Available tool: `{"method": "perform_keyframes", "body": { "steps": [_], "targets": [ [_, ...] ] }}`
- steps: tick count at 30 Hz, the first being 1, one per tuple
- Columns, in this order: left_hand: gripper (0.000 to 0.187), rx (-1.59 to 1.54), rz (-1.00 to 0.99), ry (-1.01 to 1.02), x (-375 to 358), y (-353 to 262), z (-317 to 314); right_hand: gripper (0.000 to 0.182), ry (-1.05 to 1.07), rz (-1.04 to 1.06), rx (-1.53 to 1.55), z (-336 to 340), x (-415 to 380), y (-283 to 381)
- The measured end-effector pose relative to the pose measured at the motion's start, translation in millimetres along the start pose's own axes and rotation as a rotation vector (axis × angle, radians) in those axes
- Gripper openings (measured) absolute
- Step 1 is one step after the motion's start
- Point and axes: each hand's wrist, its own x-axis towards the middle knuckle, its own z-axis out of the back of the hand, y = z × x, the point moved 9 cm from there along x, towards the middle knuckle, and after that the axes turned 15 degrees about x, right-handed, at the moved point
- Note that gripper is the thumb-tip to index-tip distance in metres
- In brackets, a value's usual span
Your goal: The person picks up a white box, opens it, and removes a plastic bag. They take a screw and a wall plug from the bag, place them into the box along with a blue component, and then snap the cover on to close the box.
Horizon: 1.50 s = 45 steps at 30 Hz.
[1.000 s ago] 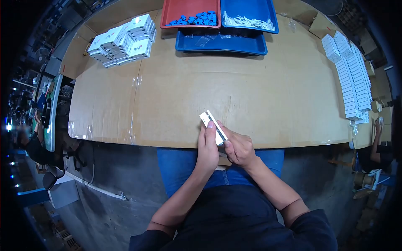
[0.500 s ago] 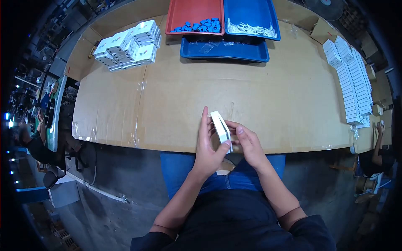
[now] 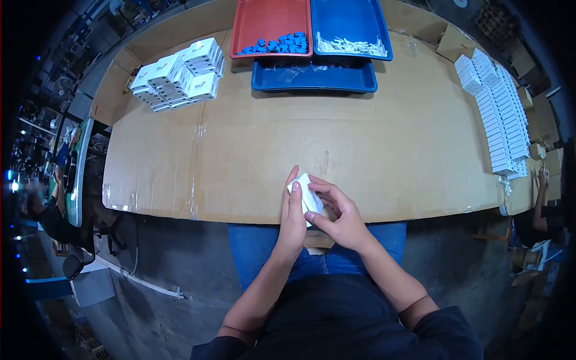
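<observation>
Near the front edge of the cardboard-covered table, a small white box (image 3: 307, 195) is held tilted between my two hands. My left hand (image 3: 293, 217) wraps its left side, with the thumb lying along the upper face. From the right, my right hand (image 3: 341, 217) grips the box, fingers at its far end and thumb at the near end. Parts of the box are hidden behind my fingers, and I cannot make out any print on it.
White boxes (image 3: 174, 75) are stacked at the back left; long rows of small white boxes (image 3: 503, 117) stand at the right. A red tray (image 3: 270, 21) holds blue pieces, a blue tray (image 3: 351, 18) white pieces; another blue tray (image 3: 315, 84) sits in front. People sit at both sides.
The box has turned so a broader face shows, and the gap along its side is no longer visible. My right hand has closed onto it, and my left thumb has moved up onto its face.
</observation>
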Motion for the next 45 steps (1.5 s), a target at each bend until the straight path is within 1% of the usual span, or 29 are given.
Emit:
{"method": "perform_keyframes", "body": {
  "steps": [1, 3, 4, 5, 6, 7, 8, 10, 12, 14, 15, 18, 21, 23, 25, 27, 29, 30, 31, 32, 33, 34, 35, 37, 38, 39, 41, 43, 45],
  "targets": [
    [0.061, 0.013, 0.056, -0.016, 0, 2, 0, 0.053, -0.001, 0.003, -0.002, -2, 0, -1],
    [0.062, 0.026, 0.026, -0.037, -1, 3, -1, 0.050, -0.034, 0.097, -0.101, -3, 0, 5],
    [0.066, 0.095, -0.051, -0.100, -1, -4, 2, 0.050, -0.031, 0.096, -0.102, -6, -1, 6],
    [0.071, 0.163, -0.127, -0.163, -3, -10, 5, 0.049, -0.030, 0.123, -0.183, -9, -2, 12],
    [0.071, 0.162, -0.126, -0.166, -2, -9, 7, 0.049, -0.030, 0.152, -0.263, -12, -3, 17],
    [0.072, 0.159, -0.171, -0.166, -1, -11, 8, 0.049, -0.028, 0.150, -0.262, -17, -4, 16],
    [0.073, 0.158, -0.214, -0.165, -2, -13, 9, 0.049, -0.050, 0.159, -0.216, -19, -7, 15],
    [0.075, 0.152, -0.234, -0.171, -3, -16, 10, 0.050, -0.074, 0.172, -0.164, -21, -9, 15],
    [0.076, 0.146, -0.258, -0.175, -5, -19, 12, 0.050, -0.001, 0.222, -0.252, -28, -10, 19],
    [0.065, 0.087, -0.276, -0.155, -7, -17, 13, 0.050, 0.002, 0.248, -0.262, -30, -11, 21],
    [0.065, 0.088, -0.275, -0.157, -7, -18, 14, 0.049, 0.004, 0.269, -0.276, -31, -13, 23],
    [0.068, 0.126, -0.298, -0.153, -9, -21, 12, 0.048, 0.003, 0.316, -0.309, -32, -15, 26],
    [0.069, 0.071, -0.310, -0.130, -10, -21, 7, 0.047, -0.001, 0.318, -0.314, -32, -17, 26],
    [0.085, -0.046, -0.277, -0.136, -9, -16, 7, 0.047, -0.007, 0.299, -0.286, -29, -18, 22],
    [0.085, -0.044, -0.280, -0.123, -10, -13, 8, 0.046, -0.017, 0.281, -0.255, -27, -19, 19],
    [0.086, -0.040, -0.288, -0.110, -10, -15, 9, 0.046, 0.016, 0.308, -0.292, -30, -18, 23],
    [0.078, 0.010, -0.329, -0.140, -12, -24, 10, 0.047, 0.037, 0.309, -0.289, -32, -13, 29],
    [0.078, 0.011, -0.333, -0.141, -12, -26, 11, 0.047, 0.058, 0.307, -0.290, -34, -12, 31],
    [0.082, 0.008, -0.368, -0.127, -12, -31, 11, 0.047, 0.059, 0.313, -0.291, -34, -11, 30],
    [0.087, 0.004, -0.402, -0.112, -12, -36, 11, 0.047, 0.026, 0.252, -0.083, -27, -9, 21],
    [0.087, 0.004, -0.406, -0.111, -13, -39, 11, 0.048, -0.006, 0.189, 0.125, -23, -6, 15],
    [0.091, 0.098, -0.433, -0.112, -16, -46, 10, 0.050, -0.050, 0.107, 0.125, -17, -6, 10],
    [0.095, 0.192, -0.458, -0.115, -19, -50, 8, 0.050, -0.048, 0.107, 0.125, -15, -5, 13],
    [0.095, 0.173, -0.423, -0.089, -21, -44, 8, 0.051, -0.063, -0.204, 0.299, -17, -3, -4],
    [0.094, 0.194, -0.467, -0.080, -21, -43, 8, 0.050, -0.105, -0.273, 0.411, -19, -6, -2],
    [0.093, 0.215, -0.510, -0.072, -21, -43, 8, 0.050, -0.105, -0.275, 0.411, -21, -7, 0],
    [0.091, 0.216, -0.533, -0.076, -20, -40, 6, 0.052, -0.104, -0.315, 0.432, -24, -10, -3],
    [0.103, 0.352, -0.509, -0.079, -17, -36, 5, 0.054, -0.124, -0.297, 0.439, -23, -10, -4],
    [0.103, 0.394, -0.521, -0.094, -16, -36, 7, 0.056, -0.143, -0.284, 0.449, -25, -10, -8]
  ]
}}
